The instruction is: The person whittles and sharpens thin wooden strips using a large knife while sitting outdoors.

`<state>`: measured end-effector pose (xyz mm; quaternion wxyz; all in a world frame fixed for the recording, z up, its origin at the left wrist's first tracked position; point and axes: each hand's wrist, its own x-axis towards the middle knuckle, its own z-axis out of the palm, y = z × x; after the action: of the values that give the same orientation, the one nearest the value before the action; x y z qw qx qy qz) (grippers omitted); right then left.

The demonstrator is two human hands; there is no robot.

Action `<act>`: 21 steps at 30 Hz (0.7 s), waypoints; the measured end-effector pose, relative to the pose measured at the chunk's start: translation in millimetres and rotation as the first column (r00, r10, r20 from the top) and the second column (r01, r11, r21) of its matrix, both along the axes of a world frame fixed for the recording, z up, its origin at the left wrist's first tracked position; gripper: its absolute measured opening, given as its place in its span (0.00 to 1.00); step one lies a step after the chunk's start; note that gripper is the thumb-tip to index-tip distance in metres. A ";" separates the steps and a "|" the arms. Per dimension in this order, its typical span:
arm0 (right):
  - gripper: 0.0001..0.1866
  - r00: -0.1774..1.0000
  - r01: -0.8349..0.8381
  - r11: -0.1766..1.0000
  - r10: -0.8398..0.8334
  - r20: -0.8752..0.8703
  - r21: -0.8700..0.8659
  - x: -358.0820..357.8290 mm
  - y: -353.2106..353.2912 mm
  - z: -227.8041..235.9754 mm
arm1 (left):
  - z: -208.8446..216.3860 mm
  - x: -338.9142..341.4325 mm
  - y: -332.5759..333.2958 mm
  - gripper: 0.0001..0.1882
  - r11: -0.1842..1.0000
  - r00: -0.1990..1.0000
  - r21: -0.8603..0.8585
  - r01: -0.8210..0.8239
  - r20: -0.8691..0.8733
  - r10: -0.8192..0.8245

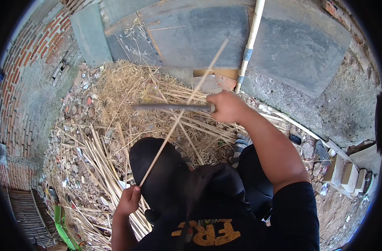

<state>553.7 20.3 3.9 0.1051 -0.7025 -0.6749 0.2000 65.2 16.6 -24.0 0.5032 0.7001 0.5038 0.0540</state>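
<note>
My left hand (129,200) is closed at the lower left, pinching the near end of a long thin bamboo strip (163,144). The strip slants up and to the right, over my dark-clothed knee. In my right hand (229,107) is the handle of a long-bladed knife (168,107), with fingers wrapped round it. Its dark blade points left and crosses the strip near the middle. The blade looks slightly blurred, and whether it touches the strip I cannot tell.
Shavings (124,83) are heaped in front of me. Several long split strips (101,157) lie on the rubble at my left. A white pipe (251,37) leans against grey panels (199,33). Brick wall (23,92) stands left; green fabric (62,221) shows lower left.
</note>
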 end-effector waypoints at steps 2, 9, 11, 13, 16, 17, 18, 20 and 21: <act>0.19 0.927 0.298 0.951 -0.268 -0.264 0.083 46.4 4.5 -28.2 | -1.4 5.7 5.3 0.27 1.000 0.999 -0.017 0.015 0.040 -0.014; 0.19 0.984 0.168 0.985 -0.165 -0.062 0.049 5.2 0.7 6.8 | 7.7 3.7 -5.4 0.26 0.991 1.000 0.131 0.024 -0.009 -0.023; 0.14 0.996 0.032 0.999 -0.029 0.079 -0.035 -23.1 -2.1 26.7 | 11.0 4.1 -11.1 0.25 0.980 0.997 0.193 0.043 -0.067 -0.030; 0.14 0.998 0.054 0.998 -0.053 0.012 -0.040 -3.2 -0.2 7.1 | 12.4 8.7 -13.2 0.24 0.962 0.992 0.259 0.087 -0.113 -0.059; 0.15 0.972 0.195 0.981 -0.195 -0.131 -0.007 38.8 1.6 -11.7 | 16.4 16.7 -12.5 0.23 0.929 0.986 0.343 0.139 -0.139 -0.097; 0.16 0.960 0.254 0.967 -0.250 -0.126 0.017 48.9 -0.2 -14.0 | 21.8 19.6 -13.0 0.23 0.929 0.984 0.340 0.145 -0.144 -0.101; 0.16 0.946 0.304 0.952 -0.297 -0.129 0.042 52.5 0.6 -15.8 | 25.5 20.6 -13.3 0.23 0.930 0.983 0.338 0.146 -0.156 -0.098; 0.15 0.964 0.256 0.966 -0.251 -0.092 0.042 26.5 -2.2 0.4 | 24.8 17.4 -15.6 0.22 0.929 0.984 0.348 0.130 -0.159 -0.078; 0.15 0.987 0.152 0.988 -0.152 -0.060 -0.017 9.3 -4.9 12.3 | 21.9 15.8 -17.5 0.22 0.923 0.985 0.365 0.124 -0.157 -0.070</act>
<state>563.0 15.3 16.1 0.1362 -0.7461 -0.6146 0.2169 80.9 -0.9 -2.0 0.3262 0.8091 0.4832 0.0742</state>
